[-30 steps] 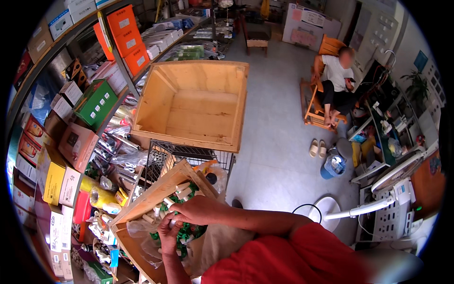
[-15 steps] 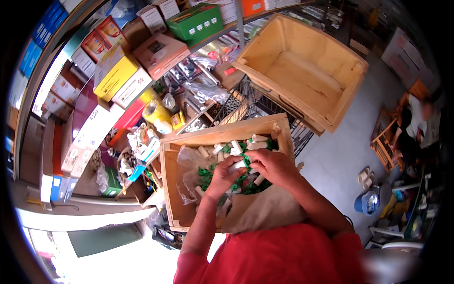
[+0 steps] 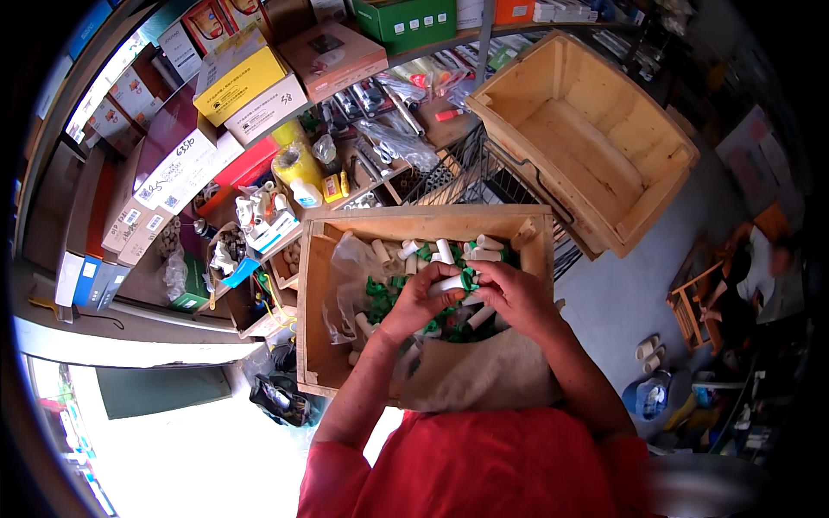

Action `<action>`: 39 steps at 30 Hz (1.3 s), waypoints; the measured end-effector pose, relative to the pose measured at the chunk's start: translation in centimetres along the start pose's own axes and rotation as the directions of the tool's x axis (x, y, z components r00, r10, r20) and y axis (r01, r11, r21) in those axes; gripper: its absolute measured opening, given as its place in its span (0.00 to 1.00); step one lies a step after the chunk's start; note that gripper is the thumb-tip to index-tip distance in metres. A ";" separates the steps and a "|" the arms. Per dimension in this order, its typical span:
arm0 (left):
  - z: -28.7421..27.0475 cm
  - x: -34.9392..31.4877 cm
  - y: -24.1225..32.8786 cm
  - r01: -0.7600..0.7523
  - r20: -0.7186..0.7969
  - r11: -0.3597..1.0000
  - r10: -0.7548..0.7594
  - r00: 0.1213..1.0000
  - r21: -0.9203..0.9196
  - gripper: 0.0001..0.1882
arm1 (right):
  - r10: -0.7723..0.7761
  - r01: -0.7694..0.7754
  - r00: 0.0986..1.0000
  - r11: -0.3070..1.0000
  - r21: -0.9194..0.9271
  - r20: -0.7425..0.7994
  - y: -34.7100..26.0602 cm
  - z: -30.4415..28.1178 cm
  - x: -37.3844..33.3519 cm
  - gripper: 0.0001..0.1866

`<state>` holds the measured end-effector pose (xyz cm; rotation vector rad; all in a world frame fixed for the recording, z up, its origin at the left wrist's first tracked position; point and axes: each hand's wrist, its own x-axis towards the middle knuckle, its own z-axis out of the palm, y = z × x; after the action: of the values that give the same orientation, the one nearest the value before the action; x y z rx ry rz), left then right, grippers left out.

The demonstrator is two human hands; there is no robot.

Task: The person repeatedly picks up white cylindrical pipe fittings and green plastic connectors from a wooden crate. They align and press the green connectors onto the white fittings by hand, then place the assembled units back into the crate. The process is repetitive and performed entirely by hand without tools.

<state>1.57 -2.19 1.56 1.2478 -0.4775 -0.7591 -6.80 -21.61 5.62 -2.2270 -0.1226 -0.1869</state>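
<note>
A short white plastic tube (image 3: 446, 286) lies pinched between the thumb and fingers of my left hand (image 3: 413, 304). On its right end sits a green plastic ring-like piece (image 3: 470, 279), which my right hand (image 3: 515, 296) grips with bent fingers. Both hands meet over a wooden box (image 3: 432, 211) holding several loose white tubes (image 3: 482, 317) and green pieces (image 3: 380, 298). Clear plastic film (image 3: 344, 285) lines the box's left side. A brown cloth (image 3: 484, 375) covers its near edge, against my red shirt. My fingers partly hide the joint between tube and ring.
A tan bin (image 3: 596, 147) stands beyond the box on a black wire rack (image 3: 471, 164). Shelves at left hold stacked cartons (image 3: 246, 82), a yellow roll (image 3: 298, 164) and small hardware. At far right a person is beside a wooden chair (image 3: 691, 306); slippers (image 3: 649, 354) lie on the floor.
The view has turned slightly, so the box and bin sit farther right. Both hands keep hold of the tube and green ring, with the fingers slightly shifted.
</note>
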 end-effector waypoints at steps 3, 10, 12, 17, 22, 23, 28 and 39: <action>0.0 0.0 -0.4 -0.087 -0.019 0.989 0.090 0.996 0.117 0.13 | 0.016 -0.017 1.000 1.000 -0.018 -0.018 0.2 0.2 -0.1 0.23; -0.1 0.2 -1.0 -0.218 -0.012 0.908 0.238 0.971 0.358 0.14 | 0.032 -0.030 0.999 0.988 -0.151 0.011 0.2 0.0 0.2 0.09; 0.0 0.3 -1.0 -0.259 0.008 0.877 0.280 0.960 0.405 0.15 | 0.045 -0.041 0.999 0.988 -0.152 0.024 0.3 0.1 0.3 0.14; 0.5 0.2 -0.4 -0.259 0.024 0.880 0.273 0.962 0.398 0.15 | 0.099 -0.094 0.995 0.979 -0.179 0.023 0.2 0.0 0.4 0.17; 0.3 -0.1 0.2 -0.037 -0.032 0.982 0.044 0.999 0.185 0.16 | 0.110 -0.108 0.994 0.981 -0.159 0.004 0.0 0.0 0.4 0.14; 0.2 0.0 0.2 -0.028 -0.039 0.986 0.035 0.999 0.164 0.16 | 0.103 -0.105 0.994 0.986 -0.127 -0.022 -0.1 0.1 0.3 0.12; -0.7 0.0 0.2 -0.024 -0.037 0.997 0.027 0.999 0.069 0.15 | 0.081 -0.082 0.996 0.997 -0.006 -0.020 -1.6 -0.3 0.4 0.20; -0.6 0.1 -0.3 -0.065 -0.010 0.988 0.067 0.998 0.143 0.14 | 0.036 -0.037 0.999 0.999 -0.036 -0.025 -0.2 0.0 0.1 0.14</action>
<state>1.96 -1.86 1.13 1.3625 -0.5665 -0.6686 -6.76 -21.53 5.78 -2.2608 -0.0658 -0.1973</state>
